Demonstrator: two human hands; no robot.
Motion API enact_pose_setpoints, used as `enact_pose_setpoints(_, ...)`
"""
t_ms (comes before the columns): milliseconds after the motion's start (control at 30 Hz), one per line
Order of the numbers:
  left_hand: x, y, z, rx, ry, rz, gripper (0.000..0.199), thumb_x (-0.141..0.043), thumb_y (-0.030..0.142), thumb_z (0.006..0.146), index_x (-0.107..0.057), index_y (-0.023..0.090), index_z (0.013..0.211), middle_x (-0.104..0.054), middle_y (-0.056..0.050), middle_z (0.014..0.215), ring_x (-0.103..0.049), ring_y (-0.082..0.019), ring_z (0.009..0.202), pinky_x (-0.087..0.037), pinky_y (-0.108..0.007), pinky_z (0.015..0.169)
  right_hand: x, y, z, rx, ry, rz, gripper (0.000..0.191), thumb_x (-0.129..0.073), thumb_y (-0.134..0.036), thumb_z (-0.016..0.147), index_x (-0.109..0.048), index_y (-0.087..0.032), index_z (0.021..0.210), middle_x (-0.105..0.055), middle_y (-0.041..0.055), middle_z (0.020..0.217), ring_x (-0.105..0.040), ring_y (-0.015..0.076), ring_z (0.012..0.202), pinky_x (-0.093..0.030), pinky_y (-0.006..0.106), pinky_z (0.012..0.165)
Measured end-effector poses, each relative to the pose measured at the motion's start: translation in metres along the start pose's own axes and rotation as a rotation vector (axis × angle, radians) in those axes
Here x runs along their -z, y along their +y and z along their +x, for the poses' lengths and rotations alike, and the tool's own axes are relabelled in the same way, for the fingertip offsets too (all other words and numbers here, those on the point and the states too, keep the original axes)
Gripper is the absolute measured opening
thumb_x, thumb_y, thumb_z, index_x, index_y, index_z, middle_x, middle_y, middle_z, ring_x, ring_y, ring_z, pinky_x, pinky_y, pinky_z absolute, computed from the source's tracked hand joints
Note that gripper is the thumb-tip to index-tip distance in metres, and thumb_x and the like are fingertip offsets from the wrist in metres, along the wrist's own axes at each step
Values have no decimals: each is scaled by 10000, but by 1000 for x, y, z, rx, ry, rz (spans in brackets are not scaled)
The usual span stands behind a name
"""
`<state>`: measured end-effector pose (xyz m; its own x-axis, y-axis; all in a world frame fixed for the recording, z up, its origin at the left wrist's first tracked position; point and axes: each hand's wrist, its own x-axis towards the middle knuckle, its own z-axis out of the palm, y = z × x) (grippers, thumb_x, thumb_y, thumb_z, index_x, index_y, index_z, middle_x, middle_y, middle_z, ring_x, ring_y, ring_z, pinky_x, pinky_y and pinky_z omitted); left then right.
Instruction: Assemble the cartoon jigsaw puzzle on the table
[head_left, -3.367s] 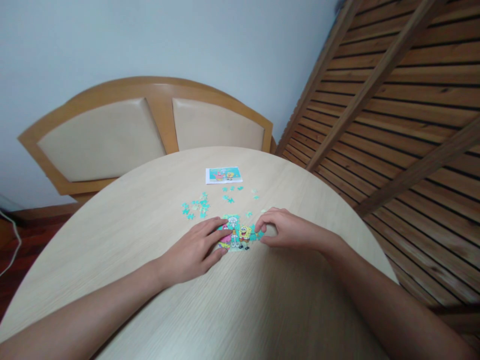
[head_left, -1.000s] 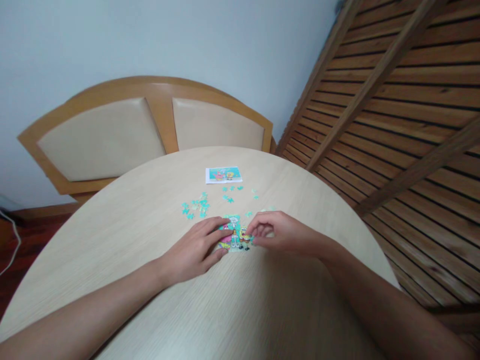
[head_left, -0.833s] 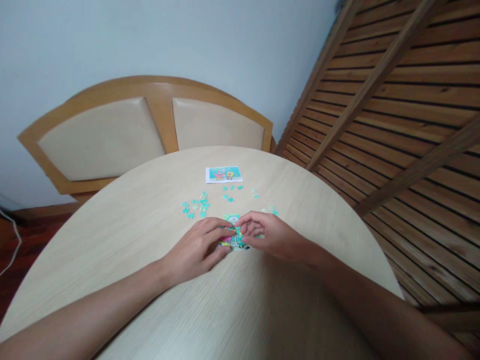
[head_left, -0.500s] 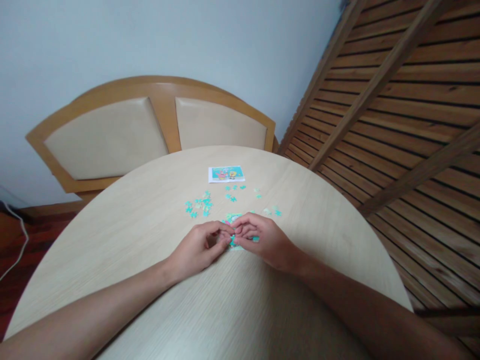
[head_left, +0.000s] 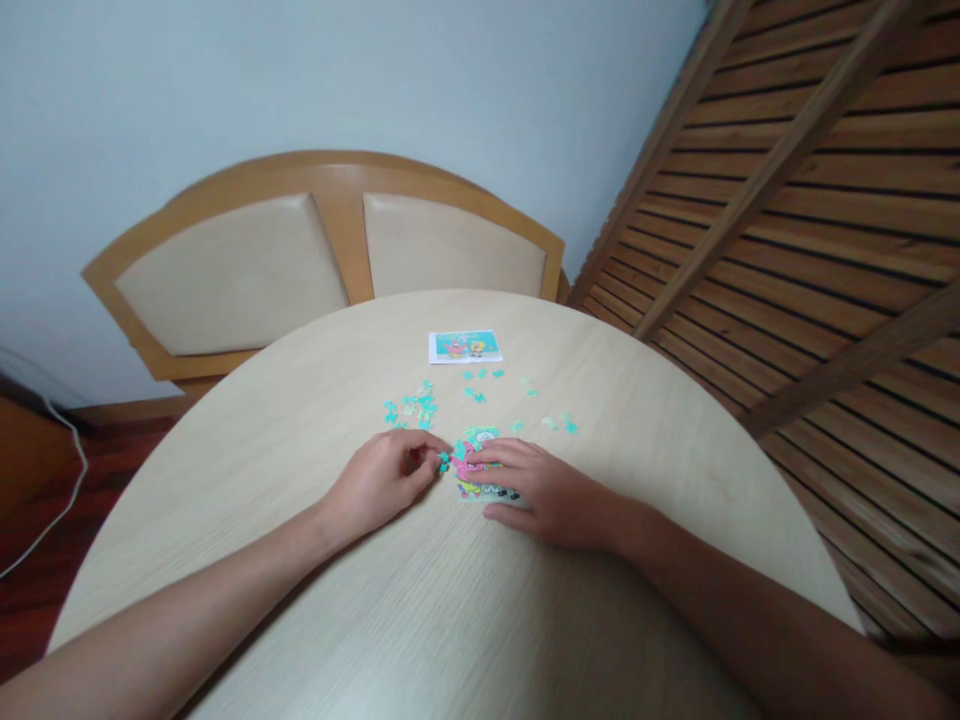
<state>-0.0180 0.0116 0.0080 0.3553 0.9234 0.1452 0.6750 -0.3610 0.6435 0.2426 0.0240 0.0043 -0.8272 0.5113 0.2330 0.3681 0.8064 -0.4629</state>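
A partly joined jigsaw picture (head_left: pixel 470 478), pink, green and yellow, lies on the round table near its middle. Over its right part rests my right hand (head_left: pixel 544 492), palm down with the fingers spread, hiding some of it. Just left of the picture, my left hand (head_left: pixel 386 478) pinches a teal puzzle piece (head_left: pixel 444 462) between thumb and forefinger. Loose teal pieces (head_left: pixel 424 405) lie in a cluster beyond my left hand. Several more pieces (head_left: pixel 474 396) are scattered farther back and to the right.
A printed reference picture (head_left: pixel 465 347) with a pink and a yellow cartoon figure lies behind the pieces on the pale round table (head_left: pixel 300 400). A chair back (head_left: pixel 341 240) stands beyond the far edge. Wooden slats (head_left: pixel 787 220) rise at the right.
My hands have moved apart. My left hand has drawn back left, a teal piece now showing at its fingertips. My right hand has spread flat over the joined picture. The view has shifted slightly.
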Motion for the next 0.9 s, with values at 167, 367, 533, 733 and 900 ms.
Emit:
enact_pose_setpoints(167, -2, 2, -1, -25, -24, 2, 282, -548, 329, 927, -771, 212, 1055, -766, -50, 912, -671, -183, 781, -529, -296, 760, 3, 1, -1, 2, -20, -11, 426, -630, -285, 957, -620, -204, 1375, -613, 126, 1412, -523, 259, 1331, -354, 487, 1173)
enact_pose_setpoints(367, -7, 5, -2, -100, -36, 25, 223, -557, 279, 941, -765, 237, 1012, -765, -38, 963, -685, -204, 907, -523, -327, 852, 3, 3, -2, 3, -8, -11, 434, -637, -284, 951, -617, -232, 1381, -618, 119, 1406, -528, 256, 1327, -368, 492, 1161)
enact_pose_setpoints(533, -8, 6, -2, -133, -22, 54, 192, -560, 278, 956, -743, 228, 979, -747, -39, 932, -667, -211, 892, -519, -353, 841, 3, 2, -2, 11, -3, -12, 429, -636, -268, 948, -621, -212, 1373, -623, 130, 1395, -531, 262, 1322, -374, 505, 1153)
enact_pose_setpoints(733, 5, 8, -6, -262, -78, 133, 188, -617, 262, 928, -698, 229, 1094, -709, -59, 1053, -638, -239, 1004, -502, -417, 935, 4, 0, -1, 13, -8, -10, 436, -640, -248, 940, -621, -209, 1374, -618, 132, 1398, -528, 266, 1325, -363, 506, 1164)
enact_pose_setpoints(900, 3, 5, -7, -268, -102, 140, 187, -624, 223, 924, -687, 231, 1100, -669, -63, 1093, -618, -244, 1044, -490, -419, 958, 4, -1, -1, 6, -14, -21, 419, -638, -246, 941, -633, -183, 1354, -617, 139, 1401, -522, 265, 1333, -359, 498, 1169)
